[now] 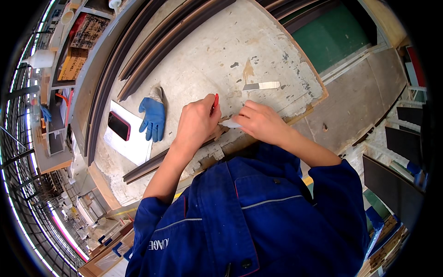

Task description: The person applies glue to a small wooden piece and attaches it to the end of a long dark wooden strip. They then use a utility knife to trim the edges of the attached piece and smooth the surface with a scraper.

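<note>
My left hand (pixel 197 121) is closed around a slim red object (pixel 216 99), whose tip shows above the thumb; its kind is hidden. Close beside it, my right hand (pixel 260 122) pinches a small whitish, translucent piece (pixel 230 123), perhaps plastic or cloth. Both hands are over the worn table's near edge, by the end of a dark brown trim strip (pixel 148 170) that runs under my left forearm. Beyond my right hand lies a putty knife (pixel 262 86) with a pale handle. To the left of my left hand rests a blue-coated work glove (pixel 153 115).
A phone (pixel 119 126) lies on white paper sheets (pixel 134 147) at the table's left. Long dark trim strips (pixel 173 39) stretch across the far left of the worn tabletop (pixel 203 60). Shelves (pixel 64 83) with boxes stand farther left; dark panels (pixel 392 184) are at the right.
</note>
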A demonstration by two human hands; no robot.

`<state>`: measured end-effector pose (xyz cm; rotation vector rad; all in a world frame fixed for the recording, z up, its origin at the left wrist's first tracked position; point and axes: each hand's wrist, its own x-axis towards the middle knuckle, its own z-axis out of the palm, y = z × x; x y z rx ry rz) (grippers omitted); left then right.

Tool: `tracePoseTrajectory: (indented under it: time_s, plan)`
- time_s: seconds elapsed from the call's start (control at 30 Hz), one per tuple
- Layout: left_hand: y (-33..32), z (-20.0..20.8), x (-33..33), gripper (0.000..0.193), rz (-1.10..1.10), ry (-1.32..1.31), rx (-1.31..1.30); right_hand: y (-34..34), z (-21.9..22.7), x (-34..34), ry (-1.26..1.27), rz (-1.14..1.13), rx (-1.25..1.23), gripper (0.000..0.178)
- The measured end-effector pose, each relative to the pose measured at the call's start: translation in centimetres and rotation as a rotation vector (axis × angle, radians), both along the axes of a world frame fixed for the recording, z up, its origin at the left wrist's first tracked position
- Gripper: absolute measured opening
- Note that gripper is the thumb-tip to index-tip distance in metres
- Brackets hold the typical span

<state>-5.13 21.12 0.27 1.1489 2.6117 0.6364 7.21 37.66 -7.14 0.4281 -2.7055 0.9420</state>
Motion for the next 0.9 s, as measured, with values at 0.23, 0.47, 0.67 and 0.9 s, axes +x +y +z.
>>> tracePoseTrajectory:
  time_s: [0.23,0.47,0.67,0.9]
  plan:
    - [-0.1,0.0,-0.1,0.015,-0.002,0.002,0.008,0.2,0.7,-0.5,0.245,0.028,0.147,0.021]
    - [-0.1,-0.1,0.0,0.015,0.003,-0.004,0.024,0.1,1.3,-0.8,0.279,0.064,0.186,0.02]
    - [-0.1,0.0,0.0,0.015,0.01,-0.028,0.036,0.3,0.7,-0.8,0.24,0.031,0.13,0.02]
    - [-0.2,-0.1,0.0,0.015,0.016,-0.012,0.008,0.5,0.4,-0.4,0.21,0.006,0.132,0.02]
